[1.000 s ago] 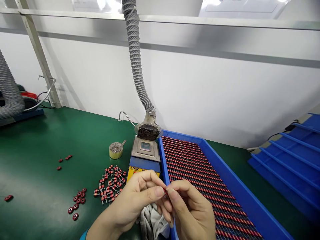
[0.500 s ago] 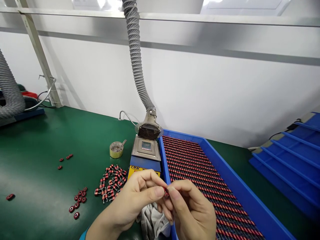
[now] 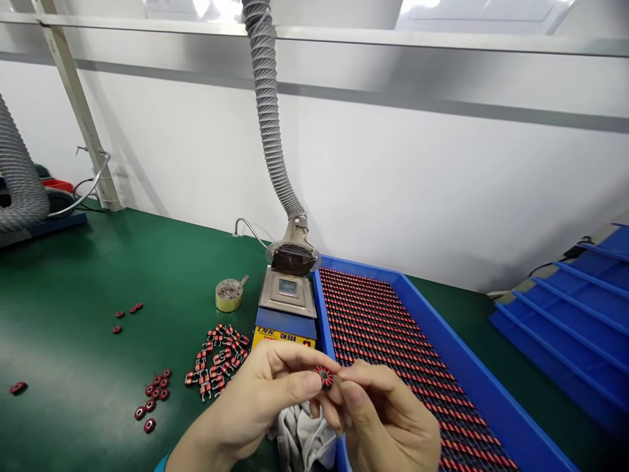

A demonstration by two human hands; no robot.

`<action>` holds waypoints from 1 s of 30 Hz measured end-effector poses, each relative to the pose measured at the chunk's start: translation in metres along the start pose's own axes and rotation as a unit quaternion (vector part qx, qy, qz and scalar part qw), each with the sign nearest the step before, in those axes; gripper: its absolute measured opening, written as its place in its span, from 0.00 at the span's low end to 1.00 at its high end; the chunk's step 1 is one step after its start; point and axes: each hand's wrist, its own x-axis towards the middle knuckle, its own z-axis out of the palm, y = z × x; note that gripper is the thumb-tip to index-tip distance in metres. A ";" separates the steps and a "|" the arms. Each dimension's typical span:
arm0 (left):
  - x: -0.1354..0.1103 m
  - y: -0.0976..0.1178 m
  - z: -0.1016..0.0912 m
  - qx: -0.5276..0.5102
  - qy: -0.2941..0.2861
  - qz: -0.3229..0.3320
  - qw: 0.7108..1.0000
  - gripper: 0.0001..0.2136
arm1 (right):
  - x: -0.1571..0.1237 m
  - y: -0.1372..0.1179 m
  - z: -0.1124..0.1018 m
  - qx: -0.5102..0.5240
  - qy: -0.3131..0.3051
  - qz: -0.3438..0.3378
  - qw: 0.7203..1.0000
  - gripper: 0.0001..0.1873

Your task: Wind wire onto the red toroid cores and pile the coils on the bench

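A small red wound toroid coil (image 3: 324, 377) sits at the centre of the view, its round face turned toward me. My left hand (image 3: 260, 393) pinches it between thumb and forefinger. The fingertips of my right hand (image 3: 388, 419) press against its right side, so both hands hold it. Its leads are hidden by my fingers. A loose heap of similar coils with bent metal leads (image 3: 216, 360) lies on the green mat (image 3: 83, 308) just beyond my left hand. Several single coils (image 3: 154, 392) lie further left.
A blue tray (image 3: 472, 373) packed with rows of red coils sits under and right of my right hand. Behind my hands stand a solder pot (image 3: 287, 292) with a grey fume hose (image 3: 268, 111) and a small tin (image 3: 228, 295). A white cloth (image 3: 304, 439) lies below my hands. Stacked blue trays (image 3: 560, 308) sit at right.
The coil has turned so its round face now shows. My right hand has shifted slightly right and down, and the coil is less covered by my fingers.
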 end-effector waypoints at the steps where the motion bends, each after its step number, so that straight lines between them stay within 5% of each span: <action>1: 0.000 0.001 0.000 0.006 0.004 0.009 1.000 0.10 | 0.000 -0.001 -0.001 -0.015 -0.003 -0.001 1.000 0.06; 5: -0.001 0.001 -0.001 0.009 0.017 0.046 0.999 0.08 | 0.004 -0.004 -0.011 -0.112 -0.077 0.011 0.991 0.11; 10: 0.003 -0.005 -0.008 -0.028 -0.051 0.028 0.998 0.11 | 0.014 -0.003 -0.032 -0.211 -0.154 0.014 0.965 0.11; 15: 0.005 -0.014 -0.012 0.007 -0.068 -0.035 0.997 0.16 | 0.021 0.000 -0.030 -0.167 -0.205 -0.058 0.962 0.12; 21: 0.007 -0.018 -0.012 -0.001 -0.047 -0.049 0.998 0.19 | 0.018 0.005 -0.015 -0.039 -0.179 0.008 0.983 0.09; 26: 0.007 -0.014 -0.013 0.043 -0.040 -0.047 0.997 0.20 | 0.017 0.012 -0.006 0.179 -0.210 0.113 0.954 0.03; 30: 0.003 -0.006 -0.010 0.120 0.020 -0.047 0.991 0.19 | 0.018 0.013 -0.004 0.164 -0.163 0.083 0.969 0.04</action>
